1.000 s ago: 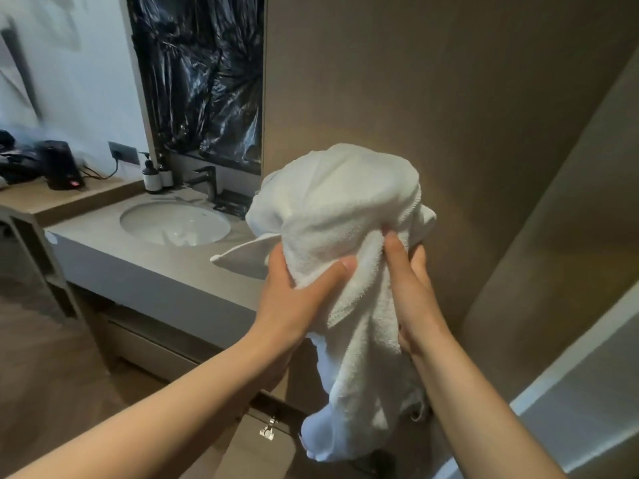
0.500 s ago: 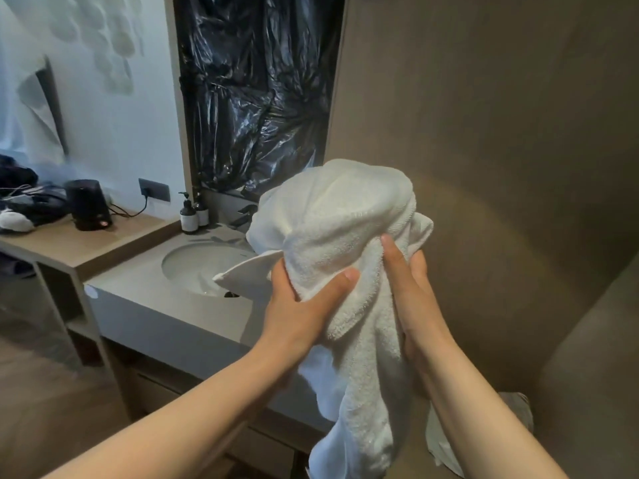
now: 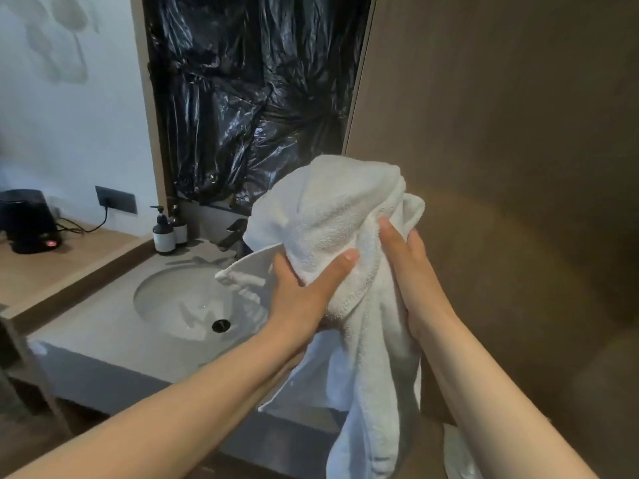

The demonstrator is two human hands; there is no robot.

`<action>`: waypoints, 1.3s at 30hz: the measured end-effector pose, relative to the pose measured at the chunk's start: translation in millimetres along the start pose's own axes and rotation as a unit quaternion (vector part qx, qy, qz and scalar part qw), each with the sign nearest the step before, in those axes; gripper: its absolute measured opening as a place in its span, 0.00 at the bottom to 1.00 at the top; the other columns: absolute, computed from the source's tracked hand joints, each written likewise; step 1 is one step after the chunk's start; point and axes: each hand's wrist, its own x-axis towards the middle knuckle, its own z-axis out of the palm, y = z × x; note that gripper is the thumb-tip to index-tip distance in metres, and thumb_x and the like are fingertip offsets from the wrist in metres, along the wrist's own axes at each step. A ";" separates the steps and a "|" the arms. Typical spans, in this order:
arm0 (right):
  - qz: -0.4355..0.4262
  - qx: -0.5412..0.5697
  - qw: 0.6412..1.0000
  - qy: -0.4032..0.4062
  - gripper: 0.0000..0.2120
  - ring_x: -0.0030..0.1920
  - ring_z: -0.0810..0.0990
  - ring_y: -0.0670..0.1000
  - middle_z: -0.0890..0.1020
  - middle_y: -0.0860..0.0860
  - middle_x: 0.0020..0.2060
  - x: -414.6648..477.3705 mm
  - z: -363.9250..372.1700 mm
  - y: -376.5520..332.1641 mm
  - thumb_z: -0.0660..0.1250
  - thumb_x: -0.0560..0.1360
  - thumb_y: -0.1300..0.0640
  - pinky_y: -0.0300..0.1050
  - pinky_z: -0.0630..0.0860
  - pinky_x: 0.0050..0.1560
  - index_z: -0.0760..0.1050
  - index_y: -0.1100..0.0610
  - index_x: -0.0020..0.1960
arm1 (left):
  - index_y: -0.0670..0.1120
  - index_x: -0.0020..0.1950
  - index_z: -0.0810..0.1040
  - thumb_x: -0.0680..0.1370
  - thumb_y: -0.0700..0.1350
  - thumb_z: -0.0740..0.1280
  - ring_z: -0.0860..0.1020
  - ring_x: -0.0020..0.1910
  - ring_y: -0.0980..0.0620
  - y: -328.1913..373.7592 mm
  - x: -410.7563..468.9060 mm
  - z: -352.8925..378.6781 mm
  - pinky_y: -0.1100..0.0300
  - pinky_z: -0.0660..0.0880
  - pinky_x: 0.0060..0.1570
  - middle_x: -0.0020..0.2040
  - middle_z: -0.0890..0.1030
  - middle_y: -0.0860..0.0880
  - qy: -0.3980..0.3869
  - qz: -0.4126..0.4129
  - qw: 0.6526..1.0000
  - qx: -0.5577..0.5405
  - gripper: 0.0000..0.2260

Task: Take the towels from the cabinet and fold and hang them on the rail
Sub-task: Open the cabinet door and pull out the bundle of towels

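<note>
A white terry towel (image 3: 332,216) is bunched up in front of me at chest height, its lower part hanging down past the vanity edge. My left hand (image 3: 304,288) grips the bunch from the left, thumb across the front. My right hand (image 3: 408,267) presses the towel's right side, fingers pointing up, partly behind the cloth. A corner of the towel sticks out to the left over the basin. No rail and no cabinet are in view.
A grey vanity (image 3: 103,337) with a round sink (image 3: 186,302) and a dark faucet (image 3: 235,233) lies left. Two pump bottles (image 3: 164,233) stand behind it. A black kettle (image 3: 29,221) sits on a wooden counter (image 3: 69,257). Black plastic (image 3: 249,98) covers the mirror. A brown wall (image 3: 501,167) rises at right. White cloth (image 3: 460,458) lies on the floor.
The view has swung right and upward, so the sink and counter sit further right in frame. Both hands keep the same grip on the towel, which stays bunched.
</note>
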 end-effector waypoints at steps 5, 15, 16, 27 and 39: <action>-0.026 -0.025 0.999 -0.021 0.36 0.57 0.81 0.41 0.79 0.35 0.60 67.5 -2.7 4.3 0.68 0.67 0.30 0.43 0.78 0.55 0.64 0.37 0.72 | 0.60 0.66 0.62 0.55 0.64 0.80 0.77 0.62 0.47 -7.6 66.9 0.8 0.41 0.77 0.57 0.65 0.75 0.54 -0.019 0.018 1.000 0.002 0.45; 0.205 -0.133 0.970 0.007 0.49 0.69 0.67 0.45 0.64 0.43 0.75 127.4 -8.7 167.4 0.64 0.62 0.25 0.46 0.67 0.66 0.59 0.45 0.77 | 0.47 0.66 0.64 0.70 0.51 0.76 0.82 0.54 0.43 -137.3 169.9 -65.2 0.47 0.82 0.42 0.61 0.77 0.45 -0.064 -0.266 0.960 0.062 0.31; 0.236 -0.127 0.963 0.006 0.49 0.69 0.66 0.44 0.63 0.43 0.75 123.7 -6.6 183.2 0.64 0.63 0.26 0.42 0.68 0.62 0.58 0.46 0.78 | 0.47 0.65 0.63 0.70 0.52 0.76 0.81 0.53 0.43 -149.5 175.1 -72.4 0.50 0.82 0.41 0.60 0.76 0.45 -0.055 -0.285 0.952 0.093 0.31; 0.198 -0.274 0.922 0.189 0.29 0.68 0.71 0.53 0.71 0.47 0.69 79.2 13.6 233.0 0.66 0.75 0.39 0.48 0.69 0.66 0.67 0.50 0.71 | 0.47 0.60 0.73 0.74 0.58 0.70 0.76 0.54 0.45 -146.6 222.3 -121.2 0.51 0.74 0.57 0.56 0.74 0.46 -0.171 -0.012 0.837 0.520 0.21; 0.455 -0.088 0.832 0.305 0.58 0.78 0.48 0.62 0.42 0.51 0.79 37.5 6.3 272.1 0.70 0.65 0.30 0.63 0.63 0.72 0.34 0.44 0.78 | 0.48 0.78 0.59 0.76 0.64 0.64 0.56 0.77 0.47 -172.0 264.6 -83.7 0.54 0.51 0.76 0.78 0.59 0.48 -0.353 0.156 0.708 0.591 0.36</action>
